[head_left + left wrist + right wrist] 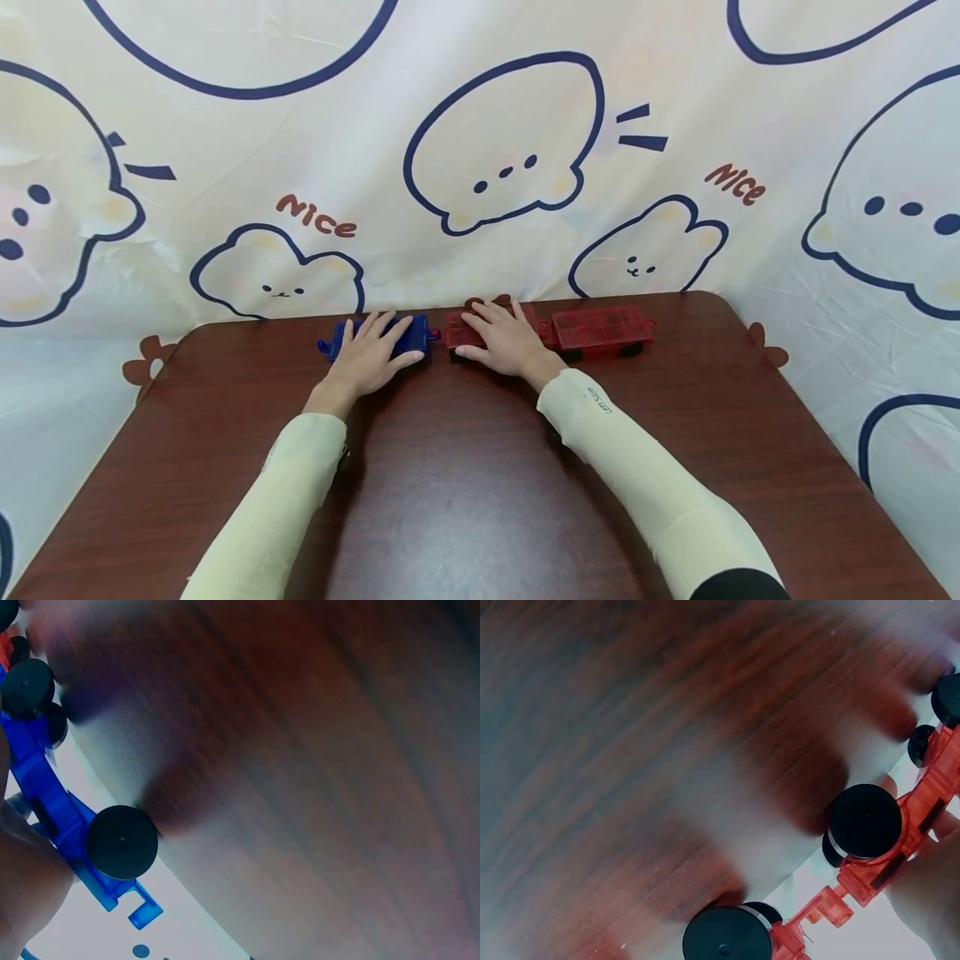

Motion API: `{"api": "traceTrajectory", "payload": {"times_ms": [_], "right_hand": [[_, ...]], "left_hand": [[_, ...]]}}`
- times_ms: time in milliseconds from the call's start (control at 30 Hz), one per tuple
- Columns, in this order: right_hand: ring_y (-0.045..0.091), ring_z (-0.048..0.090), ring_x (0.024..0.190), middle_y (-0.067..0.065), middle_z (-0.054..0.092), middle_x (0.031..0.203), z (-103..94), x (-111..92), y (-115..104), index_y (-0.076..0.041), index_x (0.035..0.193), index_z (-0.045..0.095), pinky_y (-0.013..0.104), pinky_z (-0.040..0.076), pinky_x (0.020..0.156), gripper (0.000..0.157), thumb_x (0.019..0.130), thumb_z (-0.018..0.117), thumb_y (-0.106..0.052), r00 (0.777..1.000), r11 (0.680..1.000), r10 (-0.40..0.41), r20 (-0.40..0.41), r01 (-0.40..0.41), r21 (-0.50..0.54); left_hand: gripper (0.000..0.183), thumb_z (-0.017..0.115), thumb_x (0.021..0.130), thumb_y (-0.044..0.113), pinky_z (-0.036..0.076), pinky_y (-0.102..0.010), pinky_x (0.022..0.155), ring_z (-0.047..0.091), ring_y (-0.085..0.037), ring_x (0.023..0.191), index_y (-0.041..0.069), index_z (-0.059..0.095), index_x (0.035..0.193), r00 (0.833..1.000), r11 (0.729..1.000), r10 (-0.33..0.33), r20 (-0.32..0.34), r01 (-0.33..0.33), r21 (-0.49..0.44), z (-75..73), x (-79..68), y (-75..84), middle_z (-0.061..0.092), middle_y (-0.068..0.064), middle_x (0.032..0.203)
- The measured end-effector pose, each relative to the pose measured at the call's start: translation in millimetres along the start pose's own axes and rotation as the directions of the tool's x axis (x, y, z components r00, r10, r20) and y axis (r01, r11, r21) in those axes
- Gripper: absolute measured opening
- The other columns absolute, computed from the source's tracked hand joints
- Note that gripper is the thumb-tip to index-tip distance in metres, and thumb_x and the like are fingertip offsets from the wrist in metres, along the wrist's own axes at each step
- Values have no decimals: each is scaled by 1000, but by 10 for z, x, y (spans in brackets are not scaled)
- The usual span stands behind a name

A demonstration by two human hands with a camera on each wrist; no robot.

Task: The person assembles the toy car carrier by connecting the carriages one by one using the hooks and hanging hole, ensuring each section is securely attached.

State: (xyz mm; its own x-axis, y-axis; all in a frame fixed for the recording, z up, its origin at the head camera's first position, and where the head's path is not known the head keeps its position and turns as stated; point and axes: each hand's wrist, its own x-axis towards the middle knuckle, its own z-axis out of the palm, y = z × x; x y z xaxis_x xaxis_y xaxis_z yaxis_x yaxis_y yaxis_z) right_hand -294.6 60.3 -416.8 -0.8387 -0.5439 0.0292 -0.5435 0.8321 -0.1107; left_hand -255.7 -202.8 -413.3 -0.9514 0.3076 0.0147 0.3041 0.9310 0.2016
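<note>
My left hand (367, 358) lies over a blue toy train wagon (417, 331) with its fingers spread across the top. In the left wrist view the wagon's black wheel (122, 842) and end hook (145, 906) show. My right hand (506, 340) rests on a clear red toy wagon (456, 333), fingers spread and thumb toward the near side. A second red wagon (603, 327) stands to its right, joined by a red coupling (826, 905). A red link spans the small gap between blue and red wagons; I cannot tell whether it is hooked.
The wagons stand in a row near the far edge of a dark brown wooden table (442, 500). A white cloth (465, 267) with blue cartoon outlines hangs close behind the table and along its sides.
</note>
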Motion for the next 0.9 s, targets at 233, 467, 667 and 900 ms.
{"api": "traceTrajectory", "payload": {"times_ms": [233, 467, 667, 900], "right_hand": [[28, 24, 152, 6, 30, 165, -7, -12, -8, -22, 159, 38, 59, 10, 121, 76, 99, 45, -67, 1000, 1000, -2, -13, 2, 2], [28, 23, 152, 6, 30, 165, 0, -16, -7, -22, 159, 39, 59, 10, 121, 76, 99, 43, -68, 1000, 1000, -2, -7, 2, -7], [28, 22, 153, 6, 29, 165, -9, -31, -13, -22, 159, 38, 59, 10, 121, 75, 100, 42, -68, 1000, 1000, -2, -6, 2, -7], [28, 23, 152, 5, 30, 165, -35, -30, -15, -22, 158, 39, 59, 11, 121, 75, 99, 42, -69, 999, 1000, -15, -34, 15, 13]], "left_hand": [[75, 48, 102, 59, -1, -71, 115, 12, -45, 152, 15, 32, 161, 1000, 1000, 3, -7, -3, 1, -11, -16, 9, 24, -22, 164], [75, 47, 102, 60, 1, -71, 115, 13, -44, 152, 16, 33, 161, 1000, 1000, 2, -10, -2, 7, 1, -25, 15, 24, -21, 164], [76, 47, 101, 61, -2, -71, 115, 12, -46, 152, 17, 32, 161, 1000, 1000, 14, -12, -13, 6, 1, -21, 29, 24, -21, 164], [76, 46, 101, 63, -2, -70, 115, 13, -45, 152, 17, 32, 161, 1000, 1000, 26, -12, -26, 16, -27, -1, 68, 24, -20, 165]]}}
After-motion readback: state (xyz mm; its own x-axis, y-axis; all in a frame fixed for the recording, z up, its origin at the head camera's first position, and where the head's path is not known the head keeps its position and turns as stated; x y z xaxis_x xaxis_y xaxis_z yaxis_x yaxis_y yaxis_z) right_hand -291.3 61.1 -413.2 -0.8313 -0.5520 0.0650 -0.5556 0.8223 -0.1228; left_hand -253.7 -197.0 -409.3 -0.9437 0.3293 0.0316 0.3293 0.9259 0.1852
